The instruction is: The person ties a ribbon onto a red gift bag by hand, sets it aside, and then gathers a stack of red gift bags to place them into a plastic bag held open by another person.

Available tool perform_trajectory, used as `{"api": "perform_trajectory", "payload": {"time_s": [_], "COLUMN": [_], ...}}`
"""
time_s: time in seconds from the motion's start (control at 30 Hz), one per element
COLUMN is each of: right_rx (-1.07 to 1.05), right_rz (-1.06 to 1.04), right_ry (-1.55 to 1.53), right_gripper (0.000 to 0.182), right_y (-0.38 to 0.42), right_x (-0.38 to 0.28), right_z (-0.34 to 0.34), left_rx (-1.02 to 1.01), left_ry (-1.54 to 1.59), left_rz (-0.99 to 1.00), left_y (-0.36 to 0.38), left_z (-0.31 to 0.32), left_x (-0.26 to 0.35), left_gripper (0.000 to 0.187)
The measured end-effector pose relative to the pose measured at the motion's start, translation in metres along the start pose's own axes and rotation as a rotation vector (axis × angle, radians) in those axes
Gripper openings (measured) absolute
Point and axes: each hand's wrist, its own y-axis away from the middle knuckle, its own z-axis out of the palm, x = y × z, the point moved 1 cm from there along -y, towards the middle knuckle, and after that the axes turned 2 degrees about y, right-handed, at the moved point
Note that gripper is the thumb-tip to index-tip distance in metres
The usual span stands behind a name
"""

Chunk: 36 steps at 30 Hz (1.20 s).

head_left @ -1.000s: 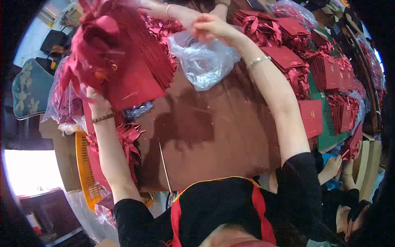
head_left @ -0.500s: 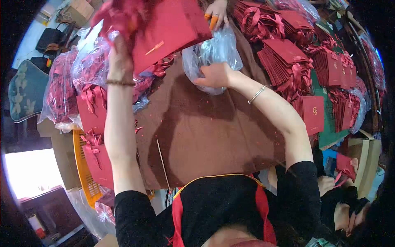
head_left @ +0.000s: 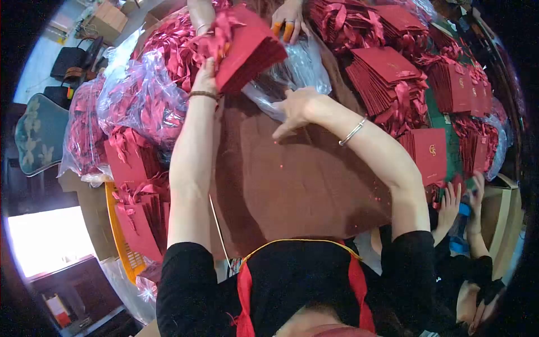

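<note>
My left hand [head_left: 206, 77] grips a stack of red paper bags [head_left: 251, 51] with red ribbons, near the top of the view; its fingers are partly hidden by the bags. To the right, my right hand [head_left: 298, 110] has its fingers spread at the near edge of a clear plastic bag [head_left: 307, 66] on the brown cloth [head_left: 297, 185]. A co-worker's hand [head_left: 288, 21] with orange finger covers touches the far end of that plastic bag. Another co-worker's forearm [head_left: 200, 14] reaches in behind the red stack.
Stacks of red bags [head_left: 387, 76] line the right side. More red bags, some in clear plastic [head_left: 137, 101], lie at the left beside a yellow basket [head_left: 124, 247]. Another person's hands [head_left: 449, 205] are at the lower right. A thin stick [head_left: 219, 230] lies near the cloth's front edge.
My left hand has moved right with the red stack, which now sits closer to the plastic bag. My right hand's fingers have spread and shifted slightly toward me.
</note>
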Motion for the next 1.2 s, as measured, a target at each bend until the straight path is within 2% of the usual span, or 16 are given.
{"api": "perform_trajectory", "payload": {"time_s": [0.17,0.23,0.27,0.33,0.4,0.5,0.7,0.73,0.8,0.83,0.9,0.93,1.1,1.13,1.17,1.2], "right_rx": [0.029,0.094,0.172,0.205,0.397,0.313,0.225,0.221,0.106,0.054,0.051,0.048,0.051,0.012,-0.025,0.146], "right_rz": [-0.137,-0.222,-0.272,-0.333,-0.513,-0.488,-0.525,-0.529,-0.433,-0.427,-0.427,-0.427,-0.452,-0.420,-0.388,-0.417], "right_ry": [-0.036,-0.008,0.023,0.066,0.129,-0.027,-0.242,-0.242,-0.286,-0.253,-0.253,-0.250,-0.258,-0.296,-0.333,-0.419], "right_gripper": [0.072,0.052,0.045,0.039,0.037,0.024,0.057,0.057,0.057,0.061,0.066,0.071,0.070,0.072,0.074,0.073], "right_y": [-0.008,-0.008,-0.012,-0.019,-0.032,-0.021,-0.007,-0.005,-0.003,-0.009,-0.010,-0.011,-0.025,-0.023,-0.021,-0.022], "right_x": [0.001,-0.003,-0.005,-0.014,-0.020,-0.027,0.003,0.002,0.000,-0.003,-0.009,-0.012,-0.016,-0.015,-0.013,-0.004], "right_z": [0.012,0.013,0.018,0.018,0.025,0.005,0.021,0.018,0.014,0.014,0.013,0.012,0.010,0.007,0.004,0.013], "left_rx": [0.127,0.165,0.082,-0.521,0.084,0.029,0.105,-0.042,-0.052,-0.522,-0.578,-0.498,-0.234,-0.011,0.027,0.038], "left_ry": [-0.178,0.006,0.057,0.517,0.041,0.187,0.047,0.064,0.203,0.511,0.551,0.530,0.375,0.091,0.184,0.161], "left_rz": [0.030,-0.035,-0.120,-0.274,-0.132,-0.236,-0.352,-0.177,-0.147,-0.441,-0.475,-0.566,-0.180,-0.091,-0.180,-0.200], "left_y": [0.004,-0.001,-0.001,-0.012,-0.004,-0.006,-0.039,-0.044,-0.046,-0.050,-0.057,-0.063,-0.036,-0.013,0.009,0.010], "left_z": [0.011,0.025,0.032,0.019,0.063,0.080,0.077,0.069,0.067,0.052,0.047,0.041,0.027,0.039,0.044,0.037], "left_x": [0.019,0.021,0.020,0.003,-0.004,-0.036,-0.015,-0.011,-0.005,0.005,0.006,0.008,-0.012,-0.011,-0.007,-0.009], "left_gripper": [0.038,0.036,0.033,0.033,0.029,0.028,0.030,0.029,0.027,0.026,0.028,0.026,0.029,0.030,0.031,0.033]}}
